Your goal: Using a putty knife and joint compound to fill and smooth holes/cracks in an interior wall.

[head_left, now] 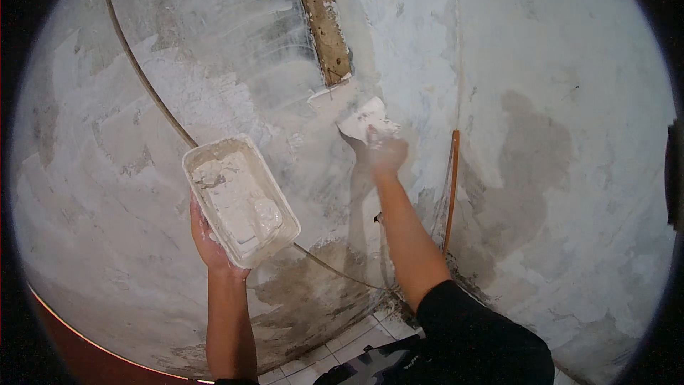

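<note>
My left hand (205,241) supports a white rectangular plastic tub (283,222) from below and its left side. Wet, pale filler (239,196) coats the inside of the tub, with lumps at its upper left and lower right. My right hand (388,155), slightly blurred, is closed on a putty knife (365,121) loaded with the same filler. The handle is hidden in the fist. The blade is at the wall, below a brown wooden board (326,28) set into the plaster. A fresh pale smear (331,102) lies between board and blade.
Patchy plastered wall (142,192) fills most of the view, meeting another wall (584,157) at a corner on the right. A cable (139,71) runs down behind the tub. An orange-brown stick (452,185) leans near the corner. White floor tiles (353,334) show below.
</note>
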Tool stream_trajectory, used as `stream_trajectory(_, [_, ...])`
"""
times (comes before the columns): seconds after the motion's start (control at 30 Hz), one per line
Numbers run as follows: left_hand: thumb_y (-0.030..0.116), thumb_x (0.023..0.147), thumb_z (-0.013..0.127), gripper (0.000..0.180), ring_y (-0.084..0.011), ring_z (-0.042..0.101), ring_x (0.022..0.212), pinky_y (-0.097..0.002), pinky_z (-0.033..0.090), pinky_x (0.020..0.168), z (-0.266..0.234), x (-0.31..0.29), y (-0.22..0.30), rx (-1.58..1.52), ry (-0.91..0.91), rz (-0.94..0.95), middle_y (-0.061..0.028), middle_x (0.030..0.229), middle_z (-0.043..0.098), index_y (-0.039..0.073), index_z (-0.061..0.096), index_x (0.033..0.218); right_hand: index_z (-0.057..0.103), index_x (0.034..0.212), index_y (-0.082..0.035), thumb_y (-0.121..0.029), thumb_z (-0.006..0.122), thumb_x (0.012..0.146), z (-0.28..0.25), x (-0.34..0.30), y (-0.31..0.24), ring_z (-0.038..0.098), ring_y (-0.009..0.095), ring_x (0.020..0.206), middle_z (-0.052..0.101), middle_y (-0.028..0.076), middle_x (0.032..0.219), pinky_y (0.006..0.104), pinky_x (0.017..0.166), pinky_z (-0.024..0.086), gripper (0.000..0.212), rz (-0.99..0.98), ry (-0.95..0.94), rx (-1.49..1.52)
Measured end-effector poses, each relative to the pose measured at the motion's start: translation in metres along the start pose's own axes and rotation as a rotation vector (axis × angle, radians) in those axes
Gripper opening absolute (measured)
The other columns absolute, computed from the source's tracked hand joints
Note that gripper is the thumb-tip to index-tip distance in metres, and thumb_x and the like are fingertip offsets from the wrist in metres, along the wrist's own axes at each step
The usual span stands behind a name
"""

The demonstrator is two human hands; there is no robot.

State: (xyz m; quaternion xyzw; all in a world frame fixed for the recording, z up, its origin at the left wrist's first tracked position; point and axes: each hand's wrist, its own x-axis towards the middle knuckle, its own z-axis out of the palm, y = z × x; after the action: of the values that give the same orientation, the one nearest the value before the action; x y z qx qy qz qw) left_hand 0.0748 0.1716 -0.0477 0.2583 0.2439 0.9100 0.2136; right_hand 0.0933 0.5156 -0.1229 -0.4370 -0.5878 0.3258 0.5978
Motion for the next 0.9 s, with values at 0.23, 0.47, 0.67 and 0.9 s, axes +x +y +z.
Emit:
stream_trajectory(0.23, [0.043, 0.100, 0.035, 0.050, -0.0275, 0.057, 0.112, -0.0424, 0.051, 0.093, -0.009, -0.006, 0.025, -0.024, 0.007, 0.002, -0.0102, 0.129, 0.054, 0.010, 0.046, 0.136, 0.065, 0.098, 0.006, -0.021, 0.070, 0.079, -0.086, 0.013, -0.046, 0.067, 0.039, 0.079, 0.069, 0.022, 0.084, 0.0437, 0.071, 0.052, 0.033, -0.325, -0.024, -0.088])
stream_trajectory(0.47, [0.043, 0.100, 0.034, 0.051, -0.0278, 0.057, 0.112, -0.0426, 0.050, 0.093, 0.005, 0.014, 0.012, -0.041, -0.006, -0.029, -0.0104, 0.128, 0.053, 0.009, 0.046, 0.135, 0.066, 0.096, -0.001, -0.011, 0.059, 0.076, -0.067, 0.015, -0.127, 0.068, 0.036, 0.078, 0.068, 0.017, 0.082, 0.0463, 0.065, 0.053, 0.023, -0.703, -0.378, -0.744])
stream_trajectory(0.67, [0.044, 0.100, 0.034, 0.051, -0.0281, 0.057, 0.112, -0.0432, 0.049, 0.094, 0.009, 0.020, -0.003, -0.028, 0.006, -0.053, -0.0103, 0.130, 0.053, 0.009, 0.045, 0.136, 0.064, 0.108, -0.002, -0.014, 0.058, 0.082, -0.021, -0.001, -0.148, 0.061, 0.025, 0.093, 0.064, 0.013, 0.110, 0.0415, 0.074, 0.042, 0.030, -0.901, -0.327, -0.788])
stream_trajectory(0.9, [0.044, 0.101, 0.033, 0.051, -0.0284, 0.055, 0.115, -0.0438, 0.048, 0.095, -0.003, 0.024, 0.020, -0.028, 0.018, -0.007, -0.0106, 0.131, 0.052, 0.010, 0.044, 0.137, 0.066, 0.095, -0.004, -0.018, 0.059, 0.077, 0.018, -0.019, -0.133, 0.057, 0.024, 0.075, 0.062, 0.009, 0.083, 0.0427, 0.065, 0.039, 0.025, -1.228, 0.319, -0.753])
